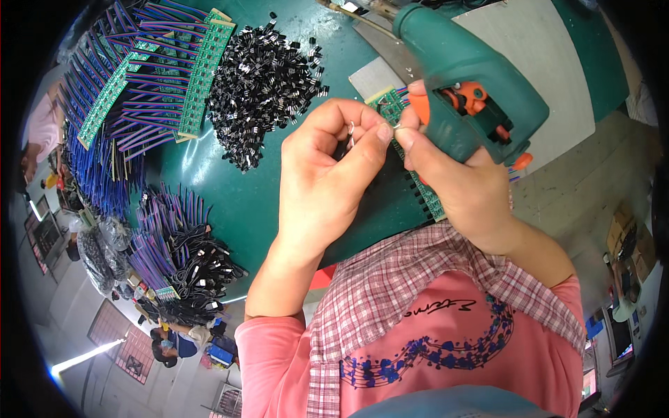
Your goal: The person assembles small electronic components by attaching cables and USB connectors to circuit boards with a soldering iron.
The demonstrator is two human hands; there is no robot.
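My right hand (456, 184) grips a teal soldering gun (467, 76) with an orange trigger; its metal tip points up toward the top edge. My left hand (331, 164) pinches a thin silver solder wire (352, 131) between thumb and forefinger, and the wire's end meets my right thumb. Under both hands lies a narrow green circuit board strip (394, 108) with coloured wires, running down to the table's near edge; most of it is hidden by my hands.
A heap of small black components (261, 80) lies on the green table (230, 188). Green board strips with purple and blue wires (146, 76) fan out at the left. Bundles of wires with black plugs (181, 261) sit lower left. A grey mat (536, 70) lies at right.
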